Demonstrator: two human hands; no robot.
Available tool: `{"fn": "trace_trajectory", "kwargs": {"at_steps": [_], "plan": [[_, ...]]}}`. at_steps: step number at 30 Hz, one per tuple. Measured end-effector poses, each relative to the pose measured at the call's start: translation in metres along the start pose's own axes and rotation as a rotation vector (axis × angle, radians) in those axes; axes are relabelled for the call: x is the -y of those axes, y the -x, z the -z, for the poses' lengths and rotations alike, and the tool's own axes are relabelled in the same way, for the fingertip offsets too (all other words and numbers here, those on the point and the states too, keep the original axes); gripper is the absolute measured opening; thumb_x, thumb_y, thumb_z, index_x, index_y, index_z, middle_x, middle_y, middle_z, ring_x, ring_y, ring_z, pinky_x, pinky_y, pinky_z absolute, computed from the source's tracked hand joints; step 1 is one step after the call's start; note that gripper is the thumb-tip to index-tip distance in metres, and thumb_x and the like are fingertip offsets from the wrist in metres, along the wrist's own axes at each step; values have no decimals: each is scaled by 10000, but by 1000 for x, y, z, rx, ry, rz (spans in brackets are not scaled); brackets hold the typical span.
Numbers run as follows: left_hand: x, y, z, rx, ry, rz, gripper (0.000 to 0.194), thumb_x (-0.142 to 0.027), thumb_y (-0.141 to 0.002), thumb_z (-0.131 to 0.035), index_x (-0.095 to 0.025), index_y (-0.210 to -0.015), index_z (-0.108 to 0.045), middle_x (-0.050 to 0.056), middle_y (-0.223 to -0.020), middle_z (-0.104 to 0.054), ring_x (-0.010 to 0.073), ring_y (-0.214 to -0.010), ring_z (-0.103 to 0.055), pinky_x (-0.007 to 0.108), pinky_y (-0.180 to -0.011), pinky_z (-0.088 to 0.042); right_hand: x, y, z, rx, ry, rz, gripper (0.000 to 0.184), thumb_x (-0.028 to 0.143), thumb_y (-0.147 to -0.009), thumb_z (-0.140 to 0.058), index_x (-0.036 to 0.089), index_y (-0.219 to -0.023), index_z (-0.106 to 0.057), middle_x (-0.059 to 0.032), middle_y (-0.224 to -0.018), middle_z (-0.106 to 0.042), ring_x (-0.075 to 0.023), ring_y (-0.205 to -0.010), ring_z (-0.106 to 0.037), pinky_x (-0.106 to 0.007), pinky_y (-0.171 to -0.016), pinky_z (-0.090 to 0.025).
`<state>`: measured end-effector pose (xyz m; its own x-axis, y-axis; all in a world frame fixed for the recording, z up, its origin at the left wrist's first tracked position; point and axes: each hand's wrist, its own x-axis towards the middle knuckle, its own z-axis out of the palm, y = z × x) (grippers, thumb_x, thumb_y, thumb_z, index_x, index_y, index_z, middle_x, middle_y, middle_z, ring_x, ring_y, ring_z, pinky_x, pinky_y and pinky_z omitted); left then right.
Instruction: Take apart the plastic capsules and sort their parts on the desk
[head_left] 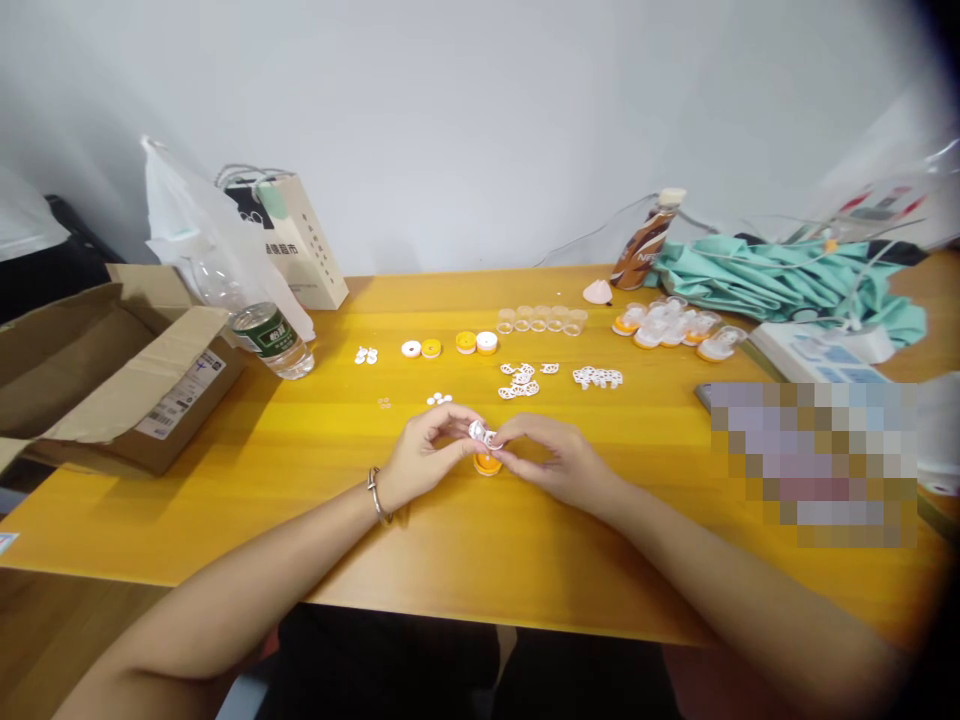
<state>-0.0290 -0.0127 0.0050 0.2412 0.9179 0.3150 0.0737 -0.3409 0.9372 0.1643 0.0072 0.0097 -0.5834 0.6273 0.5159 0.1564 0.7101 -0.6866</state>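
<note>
My left hand (429,452) pinches a small white plastic part (477,430) between thumb and fingers. Close beside it, my right hand (559,462) grips a small white curved piece (491,440), and the two pieces meet or nearly meet. Right under the fingertips sits a round orange base (487,465) on the table, partly hidden by the hands. Beyond my hands lie white openwork plastic pieces (519,386) and a second group of white pieces (598,377). Several small white discs (439,399) lie just past my left hand.
Clear cups (540,320) stand in a row on the wooden table (420,560), near white and yellow round parts (466,342). Finished-looking clear-topped orange pieces (660,325) cluster right. A cardboard box (180,390) and water bottle (271,340) are left; a drink bottle (643,245) and green umbrella (780,280) right.
</note>
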Motion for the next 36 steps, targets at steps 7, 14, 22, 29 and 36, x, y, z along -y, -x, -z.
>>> {"fn": "trace_trajectory", "kwargs": {"at_steps": [7, 14, 22, 29, 36], "plan": [[-4, 4, -5, -68, -96, -64, 148, -225, -743, -647, -150, -853, -582, 28, -810, -626, 115, -758, -593, 239, -762, -486, 9, 0, 3, 41, 46, -49, 97, 284, -839, -493, 211, -822, -555, -23, -766, -605, -141, -718, -576, -287, -700, -475], [0, -11, 22, -398, -39, -93, 168, -255, -753, -626, -156, -874, -565, 15, -817, -623, 107, -763, -600, 221, -718, -494, -16, -2, 20, -228, 206, -244, 140, 334, -826, -512, 204, -780, -539, -19, -718, -595, -146, -673, -555, -279, -662, -466], [-5, -4, 11, -202, -57, -50, 182, -205, -723, -654, -151, -869, -561, 19, -805, -627, 107, -757, -603, 230, -745, -489, -63, -6, 36, -325, 434, -323, 191, 323, -824, -501, 186, -855, -631, -74, -866, -660, -202, -798, -595, -348, -754, -457], [0, -2, 12, -131, -108, -58, 211, -218, -727, -657, -157, -909, -567, 26, -831, -640, 113, -756, -604, 248, -759, -492, -74, -7, 34, -282, 513, -330, 197, 305, -804, -514, 178, -819, -664, -69, -760, -645, -187, -703, -582, -329, -670, -463], [2, -1, 10, -75, -189, -71, 185, -248, -799, -577, -169, -965, -605, 55, -918, -647, 136, -815, -607, 284, -801, -483, -60, -8, 34, -417, 353, -372, 222, 355, -793, -531, 181, -858, -652, -66, -841, -665, -181, -720, -593, -339, -712, -478]]}}
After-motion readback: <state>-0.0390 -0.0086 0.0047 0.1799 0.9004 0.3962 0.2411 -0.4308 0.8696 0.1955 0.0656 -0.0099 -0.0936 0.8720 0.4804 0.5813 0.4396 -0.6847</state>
